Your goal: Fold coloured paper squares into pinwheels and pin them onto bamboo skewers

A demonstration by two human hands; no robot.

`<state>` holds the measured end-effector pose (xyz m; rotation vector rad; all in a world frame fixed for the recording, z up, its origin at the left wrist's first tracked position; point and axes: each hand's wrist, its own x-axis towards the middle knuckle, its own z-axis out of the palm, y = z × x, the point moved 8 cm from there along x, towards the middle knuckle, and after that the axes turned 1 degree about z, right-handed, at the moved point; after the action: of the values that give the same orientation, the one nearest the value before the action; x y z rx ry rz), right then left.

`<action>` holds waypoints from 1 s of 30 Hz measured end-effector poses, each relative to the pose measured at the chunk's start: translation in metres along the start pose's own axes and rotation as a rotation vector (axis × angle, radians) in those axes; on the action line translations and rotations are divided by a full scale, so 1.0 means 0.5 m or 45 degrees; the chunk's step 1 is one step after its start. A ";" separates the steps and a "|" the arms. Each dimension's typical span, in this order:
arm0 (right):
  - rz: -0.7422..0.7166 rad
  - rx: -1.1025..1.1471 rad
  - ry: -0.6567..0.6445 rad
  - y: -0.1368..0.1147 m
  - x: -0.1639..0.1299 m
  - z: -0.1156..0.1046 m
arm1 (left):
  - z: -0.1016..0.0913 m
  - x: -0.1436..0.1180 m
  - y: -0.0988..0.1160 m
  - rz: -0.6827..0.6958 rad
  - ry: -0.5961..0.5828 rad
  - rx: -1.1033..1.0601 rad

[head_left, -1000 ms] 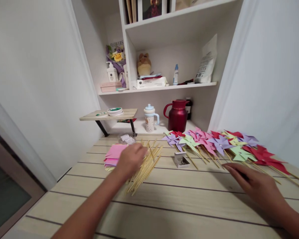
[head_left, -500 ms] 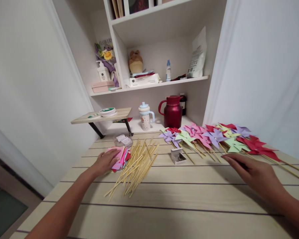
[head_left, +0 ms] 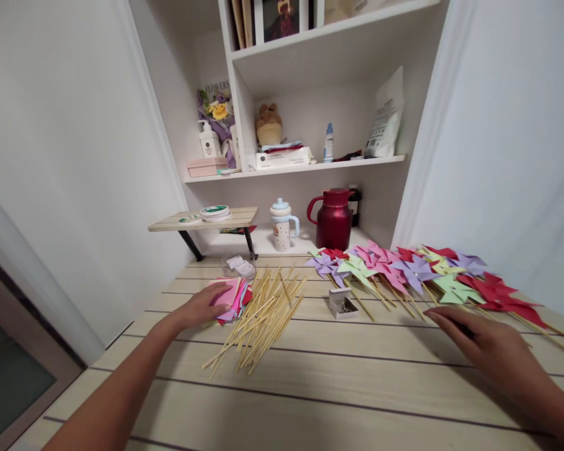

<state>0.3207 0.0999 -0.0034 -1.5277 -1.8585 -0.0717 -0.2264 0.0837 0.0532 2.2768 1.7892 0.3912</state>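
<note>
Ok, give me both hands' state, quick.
Left hand: open, fingers resting on the stack of coloured paper, gripping nothing.
Right hand: open, flat on the table, holding nothing.

My left hand (head_left: 202, 307) touches a pink, red and yellow paper stack (head_left: 232, 298) beside pale yellow sticks (head_left: 263, 316), while at two o'clock lie pinwheels (head_left: 423, 272) in purple, green, pink and red, behind them a dark red jug (head_left: 334, 218).
</note>
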 end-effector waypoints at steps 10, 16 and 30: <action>-0.015 -0.014 -0.138 0.010 0.000 0.027 | -0.003 0.000 -0.003 -0.011 -0.003 -0.114; -0.022 -0.020 -0.233 0.024 0.001 0.050 | -0.001 -0.003 -0.009 -0.008 -0.064 -0.142; -0.011 0.033 -0.402 0.008 -0.002 0.070 | -0.019 -0.015 -0.008 -0.063 -0.069 -0.302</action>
<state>0.3074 0.1166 -0.0314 -1.5845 -2.1004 0.2000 -0.2349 0.0777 0.0600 2.0582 1.6709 0.4987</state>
